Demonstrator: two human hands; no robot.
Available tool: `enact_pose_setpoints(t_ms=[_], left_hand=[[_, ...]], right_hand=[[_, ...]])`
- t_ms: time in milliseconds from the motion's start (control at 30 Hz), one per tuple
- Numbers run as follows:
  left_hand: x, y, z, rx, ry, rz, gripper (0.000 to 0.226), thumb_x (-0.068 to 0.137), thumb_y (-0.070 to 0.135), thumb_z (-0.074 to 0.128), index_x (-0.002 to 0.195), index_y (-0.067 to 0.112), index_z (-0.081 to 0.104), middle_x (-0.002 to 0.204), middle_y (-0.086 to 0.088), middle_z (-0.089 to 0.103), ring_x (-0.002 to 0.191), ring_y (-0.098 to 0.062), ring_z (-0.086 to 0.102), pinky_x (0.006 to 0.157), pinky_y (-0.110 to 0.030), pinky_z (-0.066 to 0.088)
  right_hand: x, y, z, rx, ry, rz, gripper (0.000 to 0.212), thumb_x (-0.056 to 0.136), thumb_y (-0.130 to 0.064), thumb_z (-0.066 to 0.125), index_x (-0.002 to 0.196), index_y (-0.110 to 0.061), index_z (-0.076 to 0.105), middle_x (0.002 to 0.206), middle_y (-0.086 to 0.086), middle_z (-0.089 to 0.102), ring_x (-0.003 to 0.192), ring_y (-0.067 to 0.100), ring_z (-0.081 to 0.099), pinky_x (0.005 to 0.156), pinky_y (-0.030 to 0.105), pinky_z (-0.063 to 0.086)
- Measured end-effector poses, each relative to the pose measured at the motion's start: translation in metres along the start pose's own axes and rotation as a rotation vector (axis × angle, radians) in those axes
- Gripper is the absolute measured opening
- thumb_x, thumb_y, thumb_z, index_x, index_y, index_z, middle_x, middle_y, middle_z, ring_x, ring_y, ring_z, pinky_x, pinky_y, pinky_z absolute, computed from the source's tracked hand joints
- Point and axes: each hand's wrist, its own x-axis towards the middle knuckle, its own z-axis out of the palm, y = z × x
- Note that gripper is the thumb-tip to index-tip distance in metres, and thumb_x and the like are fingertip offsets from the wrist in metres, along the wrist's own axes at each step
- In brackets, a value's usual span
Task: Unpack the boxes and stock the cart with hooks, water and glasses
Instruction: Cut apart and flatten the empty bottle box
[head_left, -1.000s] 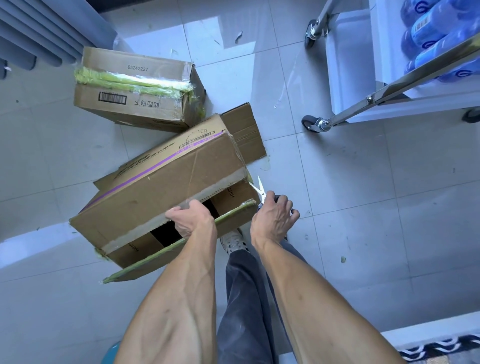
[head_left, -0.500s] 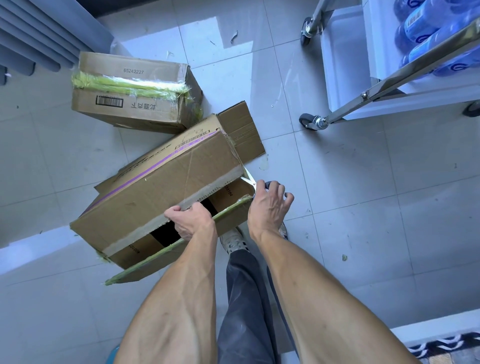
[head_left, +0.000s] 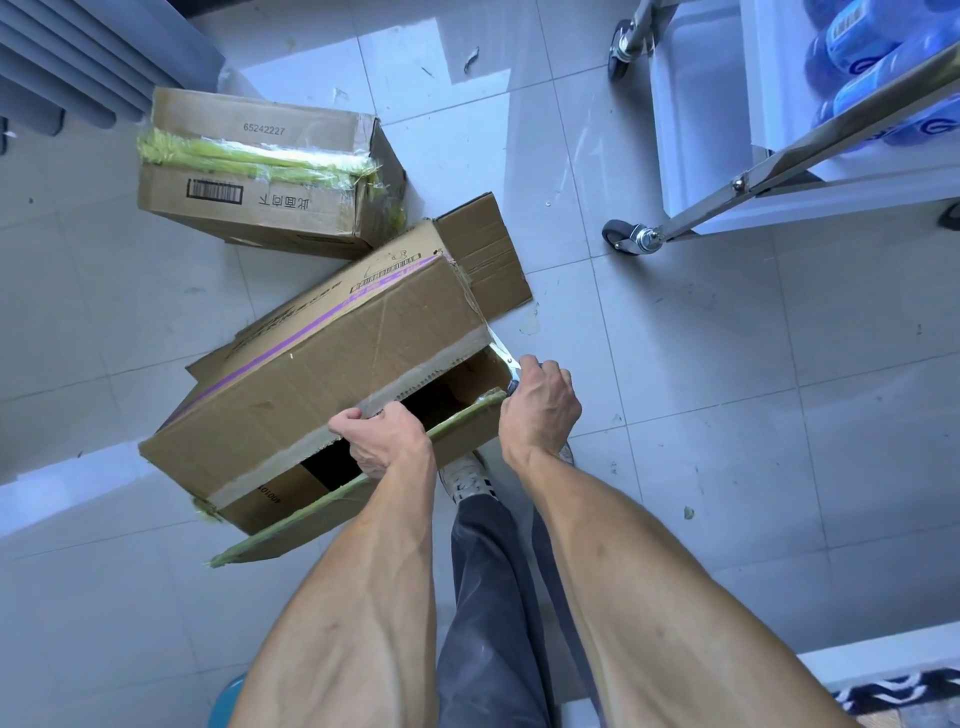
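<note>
Below, head view, looking down my two bare forearms to the tiled floor (head_left: 701, 395). Both arms reach forward and down, roughly parallel, with my trouser leg (head_left: 488, 613) and shoe (head_left: 467, 480) showing between them.

My left hand (head_left: 387, 441) is seen knuckles up; its fingers curl over the cut edge of the near cardboard box (head_left: 322, 379) and grip the top panel at the open slit, the thumb lying along the taped edge. The wrist is bent slightly down.

My right hand (head_left: 540, 402) is clenched round the handles of the scissors (head_left: 504, 351), back of the hand toward the camera. The blades point up and to the left and meet the right end corner of the box, at the tape line.

The near box lies tilted on the floor, its long slit opened to a dark interior; the lower flap (head_left: 358, 486), edged in green tape, hangs outward toward me. A flattened flap (head_left: 488, 254) lies beyond it.

A second box (head_left: 260, 171), bound with green tape and plastic wrap, sits just behind the first, near a grey curtain (head_left: 88, 57).

At upper right stands the cart (head_left: 737, 182), on castors, with blue water bottles (head_left: 872, 57) on its shelf, well apart from both boxes.
</note>
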Motion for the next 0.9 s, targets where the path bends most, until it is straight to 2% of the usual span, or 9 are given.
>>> enact_pose_setpoints(t_ms=[100, 233, 367, 500, 600, 733, 900], left_hand=[[-0.001, 0.002, -0.001, 0.004, 0.013, 0.010, 0.037, 0.078, 0.006, 0.053, 0.113, 0.016, 0.044, 0.083, -0.003, 0.049, 0.082, -0.024, 0.041, 0.074, -0.033, 0.026], [0.000, 0.005, 0.001, 0.000, 0.018, -0.011, 0.037, 0.078, 0.007, 0.053, 0.113, 0.016, 0.044, 0.083, -0.004, 0.050, 0.081, -0.024, 0.041, 0.074, -0.034, 0.027], [0.001, 0.003, 0.004, 0.010, 0.006, -0.003, 0.037, 0.078, 0.008, 0.052, 0.113, 0.016, 0.044, 0.084, -0.002, 0.050, 0.083, -0.025, 0.042, 0.075, -0.035, 0.028], [0.000, 0.004, 0.004, 0.008, -0.010, -0.019, 0.035, 0.079, 0.010, 0.052, 0.112, 0.017, 0.043, 0.085, -0.004, 0.050, 0.084, -0.026, 0.043, 0.076, -0.037, 0.031], [-0.003, 0.006, 0.001, -0.005, -0.010, -0.031, 0.036, 0.079, 0.010, 0.051, 0.113, 0.018, 0.042, 0.086, -0.004, 0.051, 0.084, -0.027, 0.046, 0.079, -0.040, 0.037], [-0.003, 0.015, -0.003, -0.105, -0.004, -0.146, 0.037, 0.081, 0.013, 0.050, 0.117, 0.017, 0.042, 0.091, -0.004, 0.050, 0.082, -0.028, 0.048, 0.073, -0.037, 0.032], [-0.007, 0.029, -0.001, -0.180, -0.029, -0.220, 0.036, 0.084, 0.011, 0.050, 0.119, 0.013, 0.041, 0.095, -0.004, 0.044, 0.085, -0.029, 0.046, 0.073, -0.034, 0.027]], right_hand=[[-0.002, 0.002, -0.001, -0.044, 0.087, -0.061, 0.034, 0.086, 0.004, 0.053, 0.107, -0.024, 0.056, 0.102, 0.002, 0.058, 0.096, 0.020, 0.048, 0.081, 0.035, 0.032], [0.002, 0.005, -0.001, -0.074, 0.172, -0.123, 0.048, 0.079, 0.007, 0.055, 0.116, -0.023, 0.054, 0.111, 0.003, 0.054, 0.107, 0.022, 0.046, 0.090, 0.038, 0.031], [0.008, 0.009, -0.001, -0.096, 0.136, -0.133, 0.040, 0.085, 0.004, 0.055, 0.113, -0.023, 0.056, 0.103, 0.002, 0.056, 0.098, 0.021, 0.047, 0.079, 0.034, 0.031], [0.005, 0.012, 0.003, -0.047, 0.018, -0.087, 0.036, 0.087, 0.003, 0.057, 0.111, -0.024, 0.054, 0.100, 0.002, 0.058, 0.094, 0.019, 0.050, 0.064, 0.029, 0.034], [0.003, 0.011, 0.005, -0.032, -0.033, -0.084, 0.029, 0.091, -0.003, 0.057, 0.110, -0.023, 0.053, 0.099, 0.002, 0.059, 0.092, 0.018, 0.052, 0.063, 0.027, 0.036], [-0.002, 0.011, 0.003, -0.034, 0.083, -0.106, 0.036, 0.085, 0.006, 0.052, 0.108, -0.021, 0.056, 0.094, 0.003, 0.058, 0.089, 0.022, 0.048, 0.076, 0.034, 0.032], [0.010, 0.011, -0.003, -0.108, 0.192, -0.173, 0.052, 0.076, 0.012, 0.053, 0.116, -0.021, 0.054, 0.101, 0.004, 0.053, 0.099, 0.024, 0.046, 0.089, 0.039, 0.033]])
